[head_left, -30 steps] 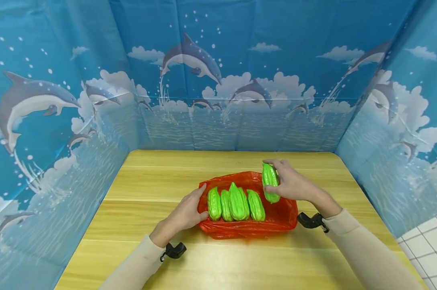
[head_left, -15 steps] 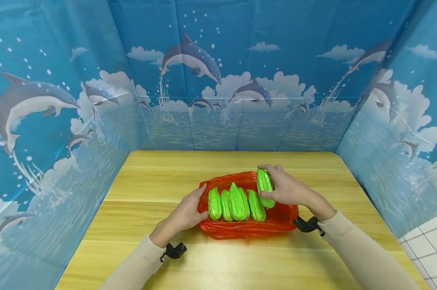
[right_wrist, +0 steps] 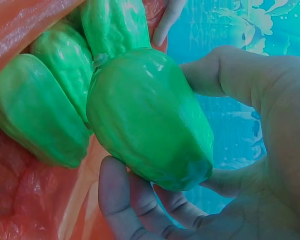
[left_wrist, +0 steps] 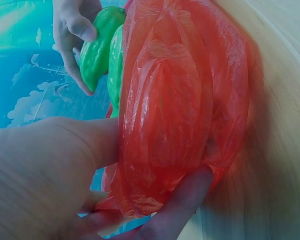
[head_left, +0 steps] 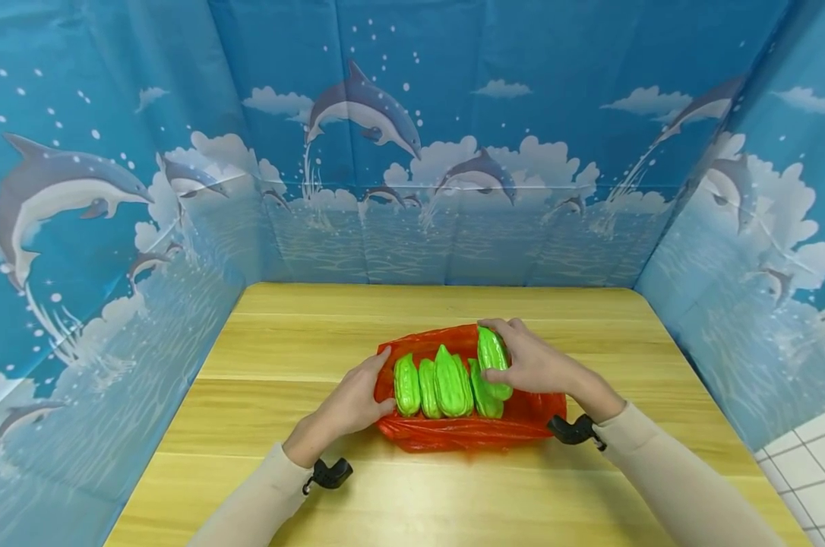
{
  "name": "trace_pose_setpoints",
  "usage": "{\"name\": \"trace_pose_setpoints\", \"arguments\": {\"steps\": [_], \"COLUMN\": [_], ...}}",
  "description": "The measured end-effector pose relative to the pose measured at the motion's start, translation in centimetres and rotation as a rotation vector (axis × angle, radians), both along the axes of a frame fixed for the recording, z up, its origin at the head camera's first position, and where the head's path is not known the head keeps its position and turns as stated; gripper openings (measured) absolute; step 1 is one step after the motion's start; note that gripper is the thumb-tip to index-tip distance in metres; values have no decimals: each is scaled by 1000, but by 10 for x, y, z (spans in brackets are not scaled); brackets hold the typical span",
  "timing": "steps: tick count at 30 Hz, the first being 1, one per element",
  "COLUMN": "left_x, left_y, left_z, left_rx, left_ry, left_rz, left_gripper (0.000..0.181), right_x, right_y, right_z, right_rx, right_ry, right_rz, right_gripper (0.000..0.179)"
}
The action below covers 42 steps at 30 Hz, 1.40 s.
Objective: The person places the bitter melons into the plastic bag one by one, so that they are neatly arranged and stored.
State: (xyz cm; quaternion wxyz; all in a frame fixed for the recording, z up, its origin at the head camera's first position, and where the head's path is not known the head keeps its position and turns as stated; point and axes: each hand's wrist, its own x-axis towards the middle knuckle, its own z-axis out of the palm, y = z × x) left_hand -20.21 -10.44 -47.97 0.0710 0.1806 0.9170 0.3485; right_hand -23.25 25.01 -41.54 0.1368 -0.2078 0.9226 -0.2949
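Observation:
In the head view a red plastic bag (head_left: 467, 438) lies with its mouth spread on the table. Several green, ridged bitter melons (head_left: 450, 386) stand side by side in its left and middle part. My right hand (head_left: 537, 365) grips one more bitter melon (head_left: 492, 358) between thumb and fingers, tilted over the bag's right part, close beside the rightmost of the row. Fingers wrap this held melon (right_wrist: 150, 117) in the right wrist view. My left hand (head_left: 349, 399) holds the bag's left end; in the left wrist view thumb and fingers clasp the thin red plastic (left_wrist: 165, 120).
The wooden table (head_left: 276, 342) carries the bag near its middle. A blue curtain printed with dolphins (head_left: 453, 243) encloses the back and both sides. Black wrist devices (head_left: 330, 472) sit below each hand. White floor tiles (head_left: 816, 448) show at the lower right.
My right hand has moved left and slightly down with its bitter melon, bringing it from the bag's far right toward the row. The left hand stays on the bag's left end.

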Motion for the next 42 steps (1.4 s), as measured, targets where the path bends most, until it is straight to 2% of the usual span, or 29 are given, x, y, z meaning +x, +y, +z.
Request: {"name": "trace_pose_setpoints", "arguments": {"steps": [16,18,19,22,23,24,25,26,31,36,42], "left_x": [0,-2,-6,-11,-14,-15,-15,-12,-3,0,-1], "left_y": [-2,-3,-6,-8,-10,-10,-10,-7,-2,0,0], "left_z": [-1,-5,-14,-24,-30,-31,-31,-23,-5,-2,-2], "left_rx": [17,37,35,43,34,31,30,38,30,-5,-4], "left_ry": [-2,-8,12,30,47,48,46,24,-21,-18,-15], "left_rz": [-9,-17,-34,-49,-57,-58,-58,-47,-17,0,-2], "left_gripper": [100,100,100,99,99,99,98,99,99,98,98], "right_x": [2,2,2,2,2,2,3,3,3,3,2], "right_y": [-8,-9,-9,-9,-9,-9,-9,-9,-9,-12,-13], "right_z": [-3,-3,-4,-5,-6,-6,-7,-8,-12,-15,-16], "right_rx": [28,30,30,29,29,28,30,31,28,38,49], "right_ry": [-5,-15,-21,-30,-28,-26,-23,-21,-22,-21,-34], "right_rz": [21,22,24,32,36,39,43,46,53,57,59], "right_gripper": [93,94,94,94,94,94,94,94,94,94,96]}}
